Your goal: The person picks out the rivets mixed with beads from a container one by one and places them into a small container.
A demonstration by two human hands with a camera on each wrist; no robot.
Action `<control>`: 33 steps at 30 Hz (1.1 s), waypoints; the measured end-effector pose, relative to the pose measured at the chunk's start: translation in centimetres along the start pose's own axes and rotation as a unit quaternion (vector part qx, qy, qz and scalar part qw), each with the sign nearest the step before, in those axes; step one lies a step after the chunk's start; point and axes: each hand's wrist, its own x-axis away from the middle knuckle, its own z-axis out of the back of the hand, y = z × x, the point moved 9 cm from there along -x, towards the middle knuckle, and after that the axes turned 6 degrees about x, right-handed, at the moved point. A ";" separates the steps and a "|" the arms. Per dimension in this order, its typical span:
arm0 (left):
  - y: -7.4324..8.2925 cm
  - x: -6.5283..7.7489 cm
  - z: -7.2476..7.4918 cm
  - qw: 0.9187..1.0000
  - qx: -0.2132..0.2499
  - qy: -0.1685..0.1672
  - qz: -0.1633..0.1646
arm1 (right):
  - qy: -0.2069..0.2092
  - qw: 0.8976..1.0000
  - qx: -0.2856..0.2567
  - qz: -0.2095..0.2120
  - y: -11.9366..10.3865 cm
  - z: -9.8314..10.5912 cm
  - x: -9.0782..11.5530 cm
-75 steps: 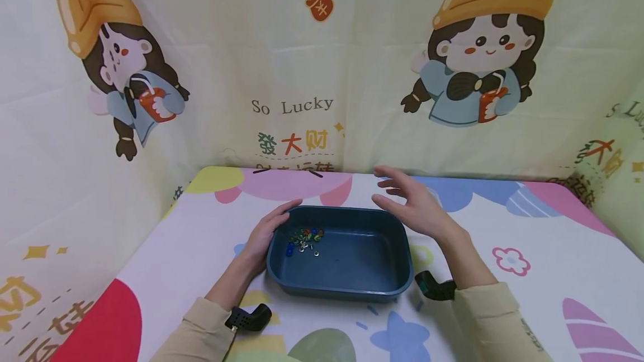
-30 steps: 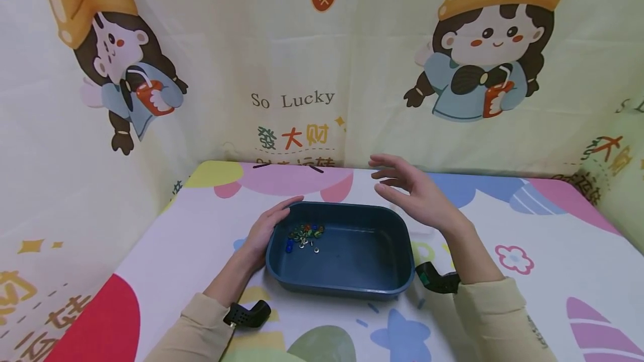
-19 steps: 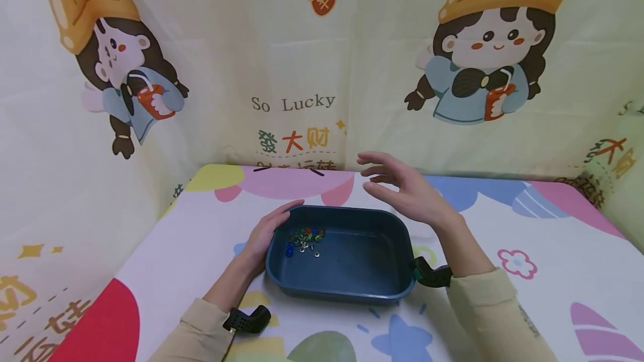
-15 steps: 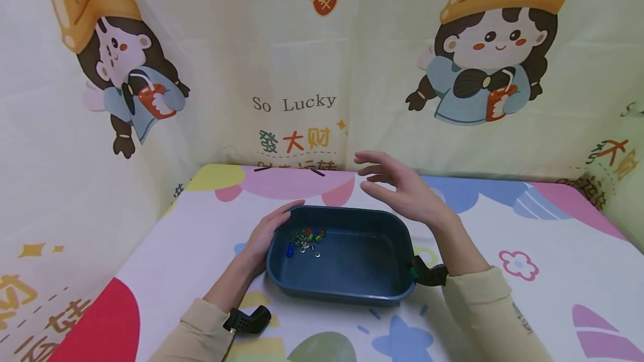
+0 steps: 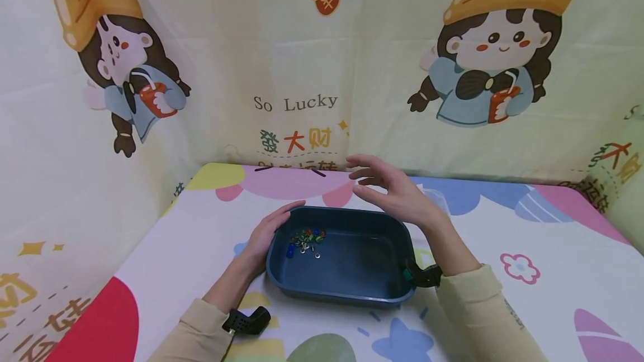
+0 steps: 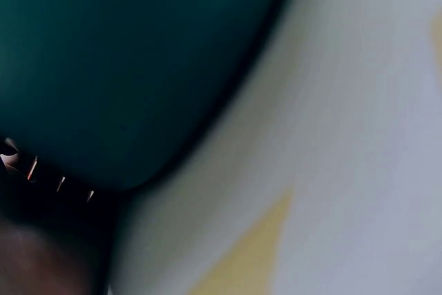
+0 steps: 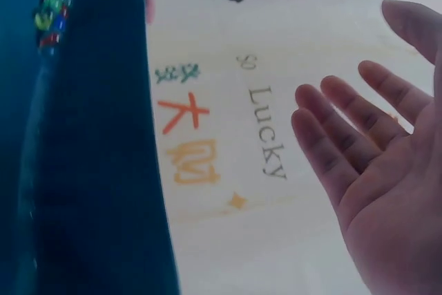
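A dark blue rectangular tub point(image 5: 347, 296) stands on the table. At its left end lies a cluster of small green, red and blue glassy beads point(image 5: 314, 236), with a few small silvery pieces point(image 5: 304, 248) and a darker blue piece point(image 5: 290, 251) beside them. My left hand point(image 5: 264, 234) rests against the tub's left outer wall, its fingers stretched along the back left corner. Above the back right rim my right hand point(image 5: 394, 190) hovers, holding nothing. In the right wrist view its fingers point(image 7: 324, 153) are spread and relaxed. The left wrist view is dark and blurred.
Behind the right hand a clear, see-through object point(image 5: 435, 199) partly shows on the table. The table point(image 5: 468, 233) carries a colourful printed cover. A printed cloth backdrop point(image 5: 226, 60) closes off the back and both sides.
My right hand has drifted left over the tub's back right rim, and more of the clear object shows behind it. The left hand, tub and beads keep their places.
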 end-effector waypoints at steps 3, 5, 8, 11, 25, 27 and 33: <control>0.1 -0.1 -0.1 1.000 -0.002 0.000 -0.001 | -0.005 1.000 0.000 0.000 0.0 -0.4 -0.2; 0.2 0.0 0.1 1.000 -0.005 0.003 -0.004 | -0.006 1.000 0.002 0.000 -0.1 -0.8 -0.4; 0.4 0.0 0.3 1.000 -0.012 0.012 -0.005 | -0.004 1.000 0.002 -0.001 -0.2 -1.0 -0.6; 0.5 0.1 0.4 1.000 -0.015 0.022 0.002 | -0.002 1.000 0.003 0.001 -0.3 -1.0 -0.6; 0.6 0.2 0.9 0.999 -0.017 0.031 0.026 | -0.010 0.999 -0.018 0.032 -0.9 -1.9 -1.7; 0.6 0.2 1.0 0.999 -0.020 0.030 0.027 | -0.012 0.999 -0.018 0.034 -0.9 -2.1 -1.9; 0.5 0.1 1.2 0.999 -0.016 0.027 0.026 | -0.020 0.999 -0.023 0.037 -0.7 -2.8 -2.4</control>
